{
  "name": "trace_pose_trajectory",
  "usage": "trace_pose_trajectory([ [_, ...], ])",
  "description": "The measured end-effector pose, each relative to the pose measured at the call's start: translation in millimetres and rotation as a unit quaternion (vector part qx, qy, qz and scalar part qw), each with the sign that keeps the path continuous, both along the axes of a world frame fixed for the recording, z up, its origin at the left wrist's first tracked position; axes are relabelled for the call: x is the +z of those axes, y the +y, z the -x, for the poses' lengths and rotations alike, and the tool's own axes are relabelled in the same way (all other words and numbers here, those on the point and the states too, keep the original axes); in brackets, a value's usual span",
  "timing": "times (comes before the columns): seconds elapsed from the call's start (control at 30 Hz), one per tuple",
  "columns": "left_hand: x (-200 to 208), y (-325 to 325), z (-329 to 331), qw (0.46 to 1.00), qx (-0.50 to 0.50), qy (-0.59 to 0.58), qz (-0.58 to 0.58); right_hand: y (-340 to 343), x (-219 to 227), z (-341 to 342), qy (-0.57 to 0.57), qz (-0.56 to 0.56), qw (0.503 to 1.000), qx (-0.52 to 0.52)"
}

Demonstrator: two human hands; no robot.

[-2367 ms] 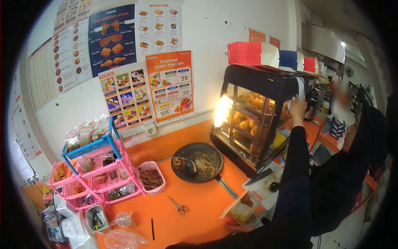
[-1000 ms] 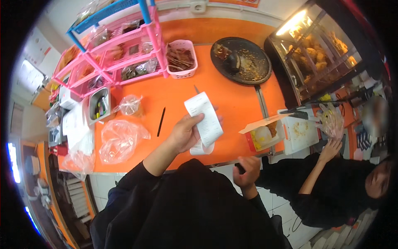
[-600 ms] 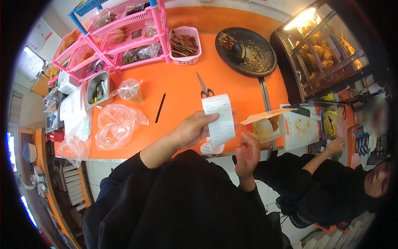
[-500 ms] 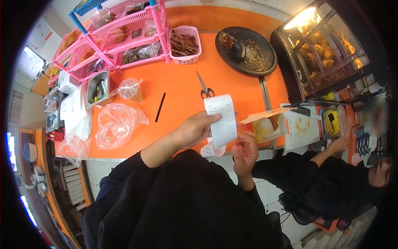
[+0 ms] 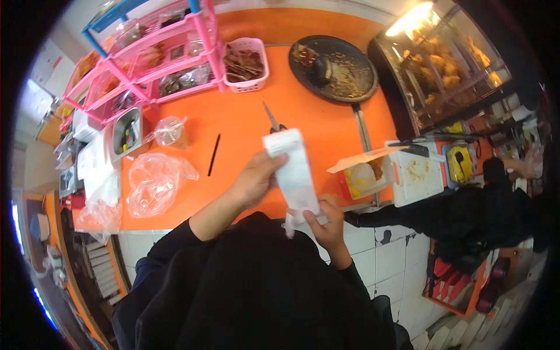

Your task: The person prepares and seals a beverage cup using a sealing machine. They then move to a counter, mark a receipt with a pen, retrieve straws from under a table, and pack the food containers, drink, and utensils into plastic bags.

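Paper receipt [image 5: 296, 175], a long white strip, held up over the near edge of the orange tabletop [image 5: 242, 119] in the head view. The left hand [image 5: 255, 179] pinches its upper part between thumb and fingers; the right hand [image 5: 330, 228] has thumb and fingers closed on its lower corner, and the tail curls below. Just beyond it, partly covered, lie scissors [image 5: 270, 116]. A black pen [image 5: 214, 154] rests to the left, an open food box [image 5: 366, 158] to the right.
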State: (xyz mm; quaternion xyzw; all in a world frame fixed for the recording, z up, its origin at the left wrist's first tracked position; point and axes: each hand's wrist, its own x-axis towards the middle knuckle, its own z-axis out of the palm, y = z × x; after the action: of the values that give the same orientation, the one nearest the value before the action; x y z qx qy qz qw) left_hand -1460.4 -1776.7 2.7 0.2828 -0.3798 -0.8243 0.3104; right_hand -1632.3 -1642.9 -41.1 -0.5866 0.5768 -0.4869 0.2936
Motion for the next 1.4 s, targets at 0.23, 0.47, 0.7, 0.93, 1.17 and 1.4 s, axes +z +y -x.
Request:
trace_pose_trajectory([
  [0.23,-163.6,-30.5,-46.5,0.786,0.167,-0.409,0.432,12.4,-50.0,15.1,0.093,-0.210,0.970,0.079],
  [0.47,-191.6,-21.7,-100.8,0.657,0.080,-0.508,0.551,-26.3,-61.2,54.5,0.518,-0.110,0.810,-0.251],
  [0.7,-179.4,10.4,-150.7,0.692,0.046,-0.480,0.537,-70.9,-98.1,-6.4,0.500,-0.049,0.853,-0.137],
  [0.93,-160.9,33.5,-223.4,0.594,-0.087,-0.511,0.615,-106.9,-92.8,-132.0,0.416,0.003,0.904,-0.102],
  [1.17,-159.7,3.7,-279.7,0.688,-0.061,-0.480,0.541,-168.4,-87.6,-246.9,0.412,-0.016,0.911,-0.011],
  [1.4,-151.5,-5.0,-273.9,0.624,-0.137,-0.473,0.607,-222.5,-112.5,-263.5,0.426,-0.205,0.881,-0.028],
])
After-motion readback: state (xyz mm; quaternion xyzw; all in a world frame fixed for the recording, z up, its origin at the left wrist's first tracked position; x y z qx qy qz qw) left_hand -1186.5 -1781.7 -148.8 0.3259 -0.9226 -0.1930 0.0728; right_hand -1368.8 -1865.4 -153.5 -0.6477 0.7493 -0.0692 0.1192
